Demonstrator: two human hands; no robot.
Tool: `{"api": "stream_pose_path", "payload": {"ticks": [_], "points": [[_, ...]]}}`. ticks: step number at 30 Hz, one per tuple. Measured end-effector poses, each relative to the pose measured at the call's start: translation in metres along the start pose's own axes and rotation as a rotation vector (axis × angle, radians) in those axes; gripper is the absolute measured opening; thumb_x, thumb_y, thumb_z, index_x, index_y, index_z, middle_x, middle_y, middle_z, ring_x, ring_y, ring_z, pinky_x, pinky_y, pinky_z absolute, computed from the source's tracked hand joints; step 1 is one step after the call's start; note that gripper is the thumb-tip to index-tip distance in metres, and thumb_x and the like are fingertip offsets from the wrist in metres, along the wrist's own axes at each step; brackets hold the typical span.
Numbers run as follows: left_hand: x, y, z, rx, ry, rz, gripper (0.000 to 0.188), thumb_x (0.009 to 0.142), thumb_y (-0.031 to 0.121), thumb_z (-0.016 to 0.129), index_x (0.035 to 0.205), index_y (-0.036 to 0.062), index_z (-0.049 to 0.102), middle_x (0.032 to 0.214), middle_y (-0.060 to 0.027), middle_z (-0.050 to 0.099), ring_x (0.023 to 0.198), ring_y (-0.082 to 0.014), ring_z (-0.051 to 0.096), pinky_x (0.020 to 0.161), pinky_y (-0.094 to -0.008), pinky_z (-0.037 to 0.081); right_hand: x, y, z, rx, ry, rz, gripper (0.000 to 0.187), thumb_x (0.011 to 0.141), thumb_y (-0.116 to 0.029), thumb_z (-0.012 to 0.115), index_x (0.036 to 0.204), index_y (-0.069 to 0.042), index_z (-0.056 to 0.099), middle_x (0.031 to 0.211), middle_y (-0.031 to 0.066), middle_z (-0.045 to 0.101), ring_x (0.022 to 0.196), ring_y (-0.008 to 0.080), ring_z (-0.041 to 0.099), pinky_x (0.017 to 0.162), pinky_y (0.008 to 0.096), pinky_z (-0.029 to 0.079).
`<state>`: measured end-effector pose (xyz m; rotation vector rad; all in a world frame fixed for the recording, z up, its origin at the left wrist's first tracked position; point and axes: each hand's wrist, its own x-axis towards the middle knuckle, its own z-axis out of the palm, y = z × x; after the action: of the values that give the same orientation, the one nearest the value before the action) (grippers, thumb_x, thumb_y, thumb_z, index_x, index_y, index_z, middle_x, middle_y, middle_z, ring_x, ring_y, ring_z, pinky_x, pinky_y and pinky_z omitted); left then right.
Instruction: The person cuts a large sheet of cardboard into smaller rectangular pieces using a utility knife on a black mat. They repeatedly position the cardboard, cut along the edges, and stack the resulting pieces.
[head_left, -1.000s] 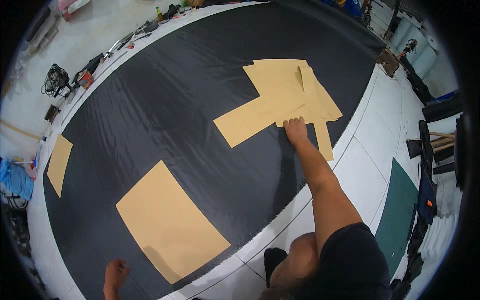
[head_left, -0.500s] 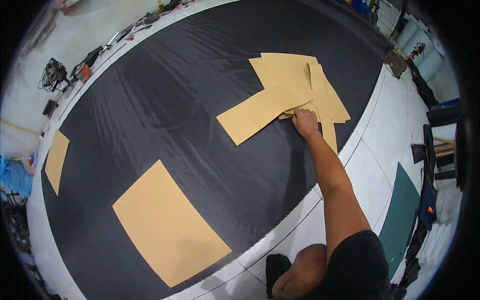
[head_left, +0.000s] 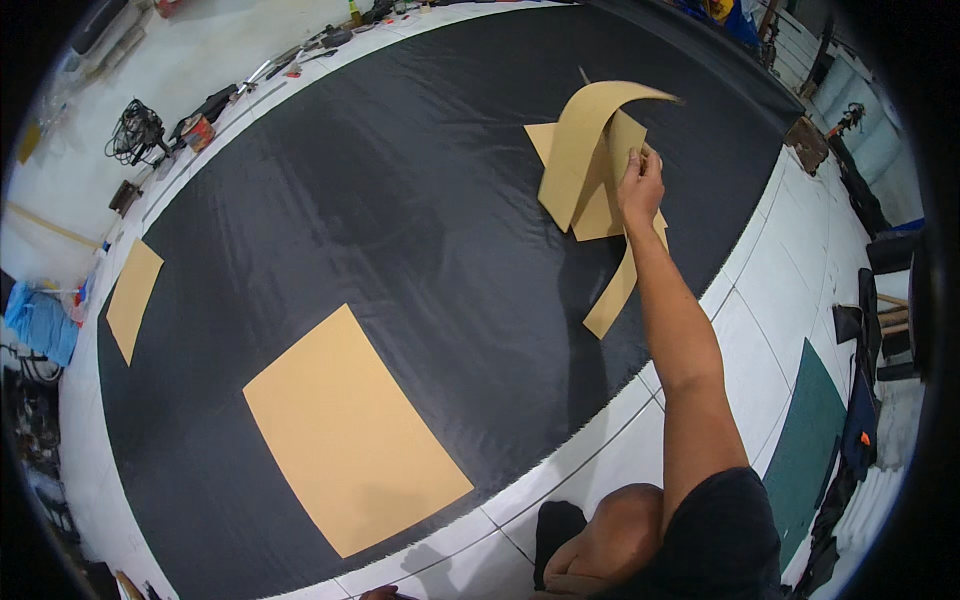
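Observation:
My right hand (head_left: 642,187) is closed on the edge of several tan paper pattern pieces (head_left: 583,135), lifted and curling over above the black sheet (head_left: 400,220). A narrow tan strip (head_left: 612,298) hangs or lies below that hand; whether it is gripped too I cannot tell. Flat on the sheet near me lies a large four-sided tan piece (head_left: 350,430). Farther left, at the sheet's edge, rests a smaller tan piece (head_left: 134,300). Only a sliver of my left hand (head_left: 380,593) shows at the lower edge, its fingers mostly hidden.
White floor tiles (head_left: 745,330) border the sheet. Along the far left stand a small black fan (head_left: 138,133), a reddish can (head_left: 197,132) and assorted tools. A blue plastic bag (head_left: 42,322) lies at left. On the right is a dark green board (head_left: 805,450).
My right hand has moved up and away, raising and bending the stacked pieces that lay flat. The narrow strip has shifted. A bit of my left hand has come in at the lower edge.

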<state>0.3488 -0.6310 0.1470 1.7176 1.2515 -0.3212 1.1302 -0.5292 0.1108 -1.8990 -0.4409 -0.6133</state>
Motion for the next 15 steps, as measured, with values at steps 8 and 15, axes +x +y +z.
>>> {"api": "stream_pose_path", "payload": {"ticks": [8, 15], "points": [[-0.008, 0.019, 0.000, 0.146, 0.050, 0.019, 0.038, 0.083, 0.002, 0.069, 0.121, 0.0070, 0.066, 0.118, -0.0155, 0.067, 0.098, -0.0298, 0.068, 0.083, -0.0377, 0.057, 0.006, -0.070, -0.006, 0.153, 0.063, -0.158, 0.029, 0.103, -0.026, 0.053, 0.122, -0.005, 0.059, 0.112, 0.0186, 0.069, 0.101, 0.0354, 0.069, 0.085, 0.0425, 0.052], [-0.005, 0.020, -0.001, 0.135, 0.021, 0.079, 0.024, 0.086, 0.004, 0.067, 0.108, 0.0085, 0.073, 0.120, -0.0143, 0.067, 0.106, -0.0312, 0.065, 0.089, -0.0392, 0.055, 0.029, -0.083, -0.028, 0.222, 0.202, -0.262, 0.027, 0.104, -0.025, 0.055, 0.121, -0.004, 0.058, 0.100, 0.0139, 0.071, 0.090, 0.0242, 0.071, 0.080, 0.0367, 0.054]]}}
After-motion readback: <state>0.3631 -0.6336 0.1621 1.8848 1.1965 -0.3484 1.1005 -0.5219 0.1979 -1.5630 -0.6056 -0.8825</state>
